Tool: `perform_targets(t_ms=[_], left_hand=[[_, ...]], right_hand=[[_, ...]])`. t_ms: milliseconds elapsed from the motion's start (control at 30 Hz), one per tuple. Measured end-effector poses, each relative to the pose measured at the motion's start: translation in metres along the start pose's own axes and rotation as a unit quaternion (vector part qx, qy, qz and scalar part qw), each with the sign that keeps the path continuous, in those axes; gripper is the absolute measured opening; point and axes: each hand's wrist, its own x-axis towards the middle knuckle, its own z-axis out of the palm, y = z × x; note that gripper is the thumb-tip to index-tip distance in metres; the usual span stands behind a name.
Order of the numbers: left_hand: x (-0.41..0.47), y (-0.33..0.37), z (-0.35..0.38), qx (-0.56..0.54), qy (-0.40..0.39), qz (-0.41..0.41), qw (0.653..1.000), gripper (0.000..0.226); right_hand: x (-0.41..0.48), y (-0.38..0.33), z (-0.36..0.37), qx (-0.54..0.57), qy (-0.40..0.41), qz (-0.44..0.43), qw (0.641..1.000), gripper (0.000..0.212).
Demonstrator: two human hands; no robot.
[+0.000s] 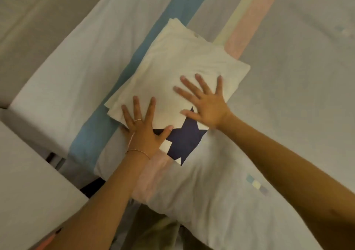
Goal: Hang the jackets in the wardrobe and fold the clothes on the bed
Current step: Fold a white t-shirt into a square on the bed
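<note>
Palms press flat on a cream folded cotton garment with a navy star print (182, 57), which lies on the pale striped bed (288, 76) close to its left edge, partly over the blue stripe (172, 9). The left hand (143, 132) rests at the garment's near-left corner with its thumb on the star. The right hand (207, 107) rests further in, towards the right edge. The fingers of both hands are straight and spread and grip nothing. The garment's long axis runs away from the person, roughly along the stripes, so most of the cloth lies beyond the fingertips. A last fold probably means bringing the far end back, or lifting the near star end, which lies closer to the left hand.
</note>
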Motion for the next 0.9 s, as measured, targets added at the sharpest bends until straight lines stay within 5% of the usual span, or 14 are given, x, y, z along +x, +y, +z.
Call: perform_targets(t_ms=[100, 200, 300, 400, 467, 567, 667, 800, 900], left_hand=[[0.005, -0.001, -0.005, -0.018, -0.036, -0.017, 0.999, 0.098], [0.002, 0.008, -0.012, 0.02, -0.039, -0.032, 0.999, 0.103], [-0.006, 0.023, -0.019, 0.028, 0.002, -0.025, 0.999, 0.111], [-0.01, 0.031, -0.012, 0.06, -0.028, 0.006, 0.998, 0.123], [-0.005, 0.028, -0.007, 0.091, -0.065, 0.002, 0.994, 0.133], [0.004, 0.028, -0.007, 0.091, -0.101, -0.011, 0.991, 0.143], [0.006, 0.031, -0.007, 0.105, -0.127, -0.005, 0.986, 0.146], [0.005, 0.031, -0.015, 0.101, -0.137, -0.03, 0.985, 0.146], [-0.012, 0.057, -0.013, 0.068, -0.082, -0.042, 0.993, 0.13]], right_hand=[[0.006, 0.073, -0.003, 0.115, -0.139, 0.255, 0.95, 0.06], [0.002, 0.083, -0.017, 0.056, -0.138, 0.294, 0.944, 0.069], [0.018, 0.04, -0.033, 0.054, 0.009, 0.121, 0.991, 0.068], [0.038, -0.007, -0.029, 0.041, -0.022, -0.226, 0.973, 0.056], [0.06, -0.013, -0.022, 0.021, -0.063, -0.276, 0.959, 0.056], [0.091, 0.02, -0.019, 0.078, -0.088, -0.063, 0.991, 0.061], [0.083, 0.07, -0.012, 0.096, -0.128, 0.144, 0.977, 0.056], [0.025, 0.087, -0.009, 0.067, -0.124, 0.233, 0.962, 0.063], [-0.061, 0.099, -0.011, 0.068, -0.087, 0.21, 0.971, 0.065]])
